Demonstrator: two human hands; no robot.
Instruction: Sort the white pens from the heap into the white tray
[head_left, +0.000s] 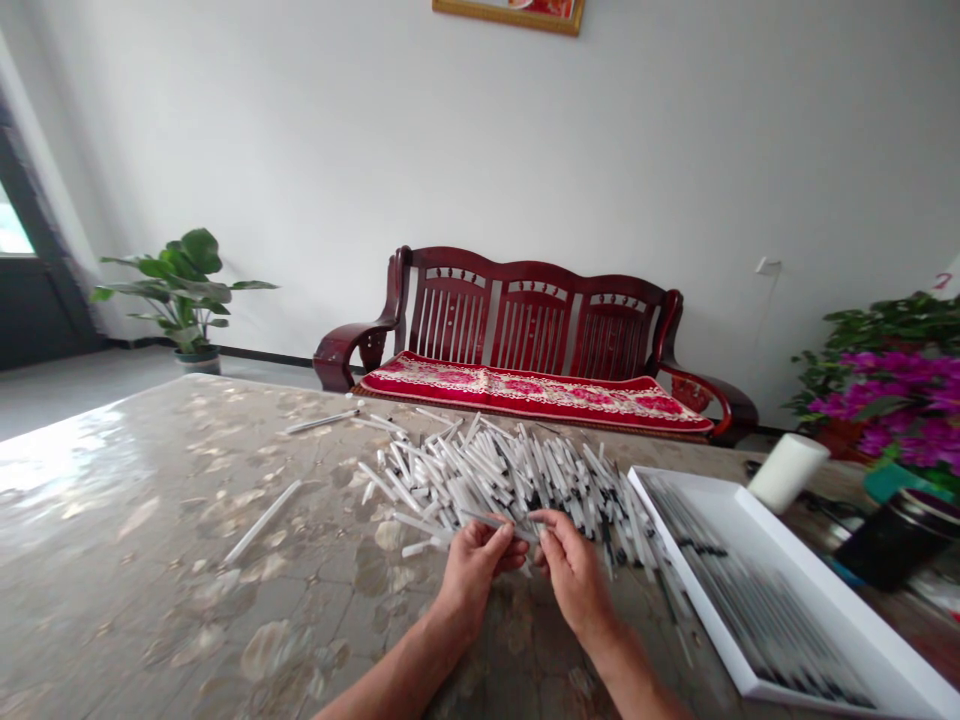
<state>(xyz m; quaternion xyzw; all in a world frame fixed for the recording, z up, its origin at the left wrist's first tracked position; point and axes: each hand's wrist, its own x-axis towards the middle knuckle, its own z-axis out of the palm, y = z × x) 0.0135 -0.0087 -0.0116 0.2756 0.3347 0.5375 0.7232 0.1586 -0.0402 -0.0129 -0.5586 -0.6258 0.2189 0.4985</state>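
My left hand [474, 563] and my right hand [571, 566] meet at the near edge of a big heap of white pen tubes [502, 470] on the patterned table [150, 520]. Both hands are closed in a pinch on one thin white tube [504, 523] held level between them; the left grips its left part, the right its right end. To the right lies a white tray [817, 620] with several dark thin refills laid in rows.
Loose white tubes [262, 520] lie scattered left of the heap. A white cylinder [787, 472], a dark jar [892, 540] and purple flowers [900, 400] stand at the right. A red wooden bench [525, 350] and a potted plant [184, 295] are beyond the table.
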